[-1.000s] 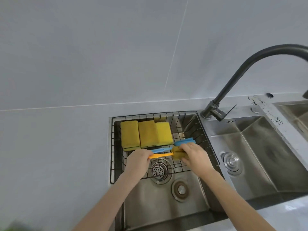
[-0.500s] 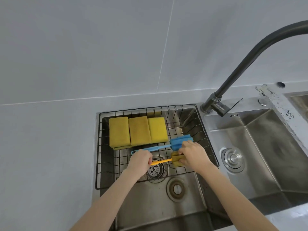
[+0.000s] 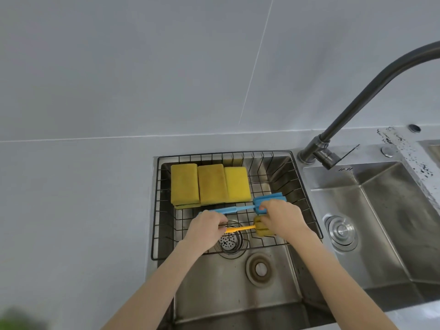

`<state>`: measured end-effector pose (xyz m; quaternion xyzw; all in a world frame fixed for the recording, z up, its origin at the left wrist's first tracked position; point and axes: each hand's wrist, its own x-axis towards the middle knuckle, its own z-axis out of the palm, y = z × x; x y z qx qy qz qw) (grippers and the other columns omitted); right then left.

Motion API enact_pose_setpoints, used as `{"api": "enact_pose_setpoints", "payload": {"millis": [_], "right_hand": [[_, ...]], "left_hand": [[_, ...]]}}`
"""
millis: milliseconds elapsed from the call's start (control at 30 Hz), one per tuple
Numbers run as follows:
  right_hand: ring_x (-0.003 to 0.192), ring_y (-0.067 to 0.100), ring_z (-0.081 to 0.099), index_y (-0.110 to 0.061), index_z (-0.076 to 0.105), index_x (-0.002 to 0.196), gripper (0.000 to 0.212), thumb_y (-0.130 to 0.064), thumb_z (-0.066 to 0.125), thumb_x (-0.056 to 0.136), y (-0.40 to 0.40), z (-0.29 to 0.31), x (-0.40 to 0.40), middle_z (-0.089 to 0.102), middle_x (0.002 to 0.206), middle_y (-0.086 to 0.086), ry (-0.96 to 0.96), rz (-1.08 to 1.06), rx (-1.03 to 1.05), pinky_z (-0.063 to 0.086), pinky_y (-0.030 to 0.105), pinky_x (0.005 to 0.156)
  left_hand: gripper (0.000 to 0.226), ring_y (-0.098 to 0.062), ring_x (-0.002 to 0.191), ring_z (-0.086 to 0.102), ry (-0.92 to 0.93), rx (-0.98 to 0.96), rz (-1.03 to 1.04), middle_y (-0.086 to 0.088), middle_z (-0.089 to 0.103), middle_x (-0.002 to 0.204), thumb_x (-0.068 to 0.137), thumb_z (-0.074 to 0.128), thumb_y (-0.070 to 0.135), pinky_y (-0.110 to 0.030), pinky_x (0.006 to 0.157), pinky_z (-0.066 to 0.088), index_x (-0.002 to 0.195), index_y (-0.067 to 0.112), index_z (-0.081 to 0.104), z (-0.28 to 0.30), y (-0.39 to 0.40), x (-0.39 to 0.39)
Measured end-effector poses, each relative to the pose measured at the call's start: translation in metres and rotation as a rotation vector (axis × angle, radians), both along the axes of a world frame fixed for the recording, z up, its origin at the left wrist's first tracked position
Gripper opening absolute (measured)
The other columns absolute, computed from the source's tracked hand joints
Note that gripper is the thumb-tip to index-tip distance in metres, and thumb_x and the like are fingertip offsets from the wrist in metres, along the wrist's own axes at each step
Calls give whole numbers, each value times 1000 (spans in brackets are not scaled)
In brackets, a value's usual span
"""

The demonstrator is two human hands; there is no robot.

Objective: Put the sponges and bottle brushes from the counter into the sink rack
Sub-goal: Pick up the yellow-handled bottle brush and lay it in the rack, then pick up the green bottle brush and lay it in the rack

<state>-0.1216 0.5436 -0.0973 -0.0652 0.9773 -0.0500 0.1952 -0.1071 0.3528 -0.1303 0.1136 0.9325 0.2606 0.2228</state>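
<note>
While both hands grip the yellow bottle brush (image 3: 247, 227) low in the sink rack (image 3: 238, 154), left hand (image 3: 207, 228) fingers pinch its handle and right hand (image 3: 283, 219) fingers close round its half-hidden head; blue bottle brush (image 3: 269, 203) and yellow sponges (image 3: 210, 184) lie toward the rack's back edge.

- The left hand (image 3: 206, 226) covered the orange brush (image 3: 238, 228) handle's end.
- The tap (image 3: 364, 91) spout ran off the right edge.
- A green blur (image 3: 14, 317) sat bottom-left.
</note>
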Motion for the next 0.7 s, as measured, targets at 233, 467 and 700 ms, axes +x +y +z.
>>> {"api": "enact_pose_setpoints", "payload": {"millis": [233,467,700], "right_hand": [[90,21,63,-18,42,129,37,-20,49,93,-88,4,26,68,102,4,11,14,-318,53,35,75],[116,32,52,-9,45,128,48,-12,60,82,-203,-9,76,57,126,12,155,327,-303,48,42,91],[128,21,38,-15,31,137,45,-24,45,95,-319,7,119,44,139,4,2,408,-495,36,35,105]], "left_hand": [[47,-22,134,33,94,-31,29,-7,36,148,93,46,27,-40,110,35,138,22,33,18,-64,35],[42,-22,142,19,165,-89,185,-7,22,154,96,40,23,-38,117,22,137,17,33,21,-177,81],[27,-22,131,39,269,-4,534,-6,45,141,92,44,10,-31,108,30,116,14,58,38,-302,128]]}}
